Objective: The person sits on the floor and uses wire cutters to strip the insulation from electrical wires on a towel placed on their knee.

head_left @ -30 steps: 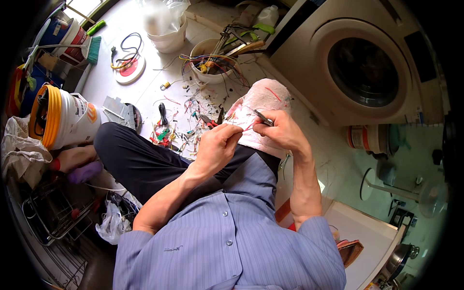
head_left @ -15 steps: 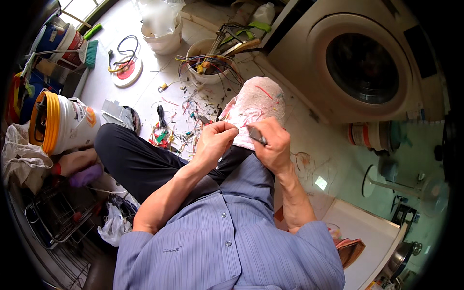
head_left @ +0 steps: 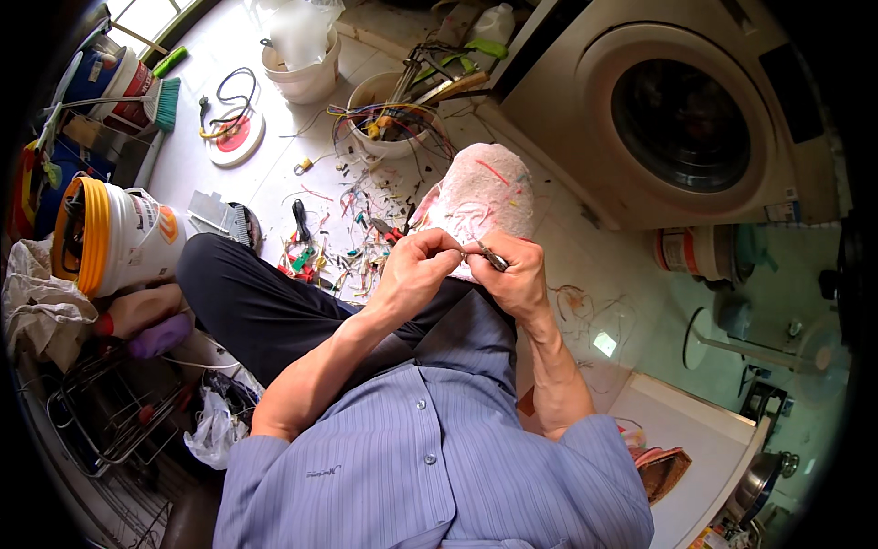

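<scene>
My left hand [head_left: 419, 265] is closed in a pinch; whatever its fingertips hold is too small to make out. My right hand [head_left: 515, 282] grips a small dark metal hand tool [head_left: 494, 260], its kind partly hidden by the fingers. Both hands' fingertips meet above my lap, nearly touching. Just beyond them, a pink towel [head_left: 485, 178] is draped over my leg, with coloured wire scraps lying on it. Red-handled pliers [head_left: 388, 231] rest on the floor beyond my left hand.
Wire pieces and connectors [head_left: 311, 261] litter the floor. Farther off stand a bucket of cables and tools [head_left: 370, 142] and a white bucket [head_left: 302, 82]. A washing machine [head_left: 567, 156] is at the right; a white bucket with yellow rings [head_left: 128, 233] stands left.
My right hand has turned and moved slightly left, bringing the tool against my left fingertips. The left hand has shifted a little right; the view has moved slightly.
</scene>
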Tool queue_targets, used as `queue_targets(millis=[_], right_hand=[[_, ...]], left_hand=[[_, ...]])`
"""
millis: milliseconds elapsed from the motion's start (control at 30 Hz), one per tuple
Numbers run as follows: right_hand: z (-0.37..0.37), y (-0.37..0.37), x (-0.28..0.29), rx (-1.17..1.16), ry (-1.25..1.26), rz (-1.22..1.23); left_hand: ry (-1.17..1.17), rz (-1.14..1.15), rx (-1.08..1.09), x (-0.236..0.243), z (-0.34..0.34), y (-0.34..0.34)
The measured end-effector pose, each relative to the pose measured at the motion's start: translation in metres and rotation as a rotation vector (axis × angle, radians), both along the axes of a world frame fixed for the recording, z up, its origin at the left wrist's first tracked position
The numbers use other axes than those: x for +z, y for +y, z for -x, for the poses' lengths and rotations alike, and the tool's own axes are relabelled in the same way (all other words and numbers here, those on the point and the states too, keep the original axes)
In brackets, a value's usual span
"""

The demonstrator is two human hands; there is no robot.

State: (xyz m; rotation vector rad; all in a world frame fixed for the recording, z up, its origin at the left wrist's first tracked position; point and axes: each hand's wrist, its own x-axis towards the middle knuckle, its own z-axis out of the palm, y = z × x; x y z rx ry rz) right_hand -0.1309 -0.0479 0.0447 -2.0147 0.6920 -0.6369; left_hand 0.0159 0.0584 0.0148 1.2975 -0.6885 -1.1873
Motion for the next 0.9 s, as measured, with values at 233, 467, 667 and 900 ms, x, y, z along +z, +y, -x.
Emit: queue_targets(millis=[233,467,667,900], right_hand=[[0.0,0.003,-0.004,-0.197,-0.046,0.042],[0.027,-0.026,0.029,-0.397,-0.107,-0.261],[0.006,0.008,0.023,-0.16,0.063,-0.116],[0.003,0.008,0.015,-0.081,0.028,-0.058]], left_hand=[[0.222,0.012,0.07,0.002,0.007,-0.003],[0.347,-0.011,0.123,0.009,-0.001,0.0],[0.19,0.012,0.098,0.013,0.001,-0.002],[-0.11,0.002,0.054,0.019,0.005,0.0]])
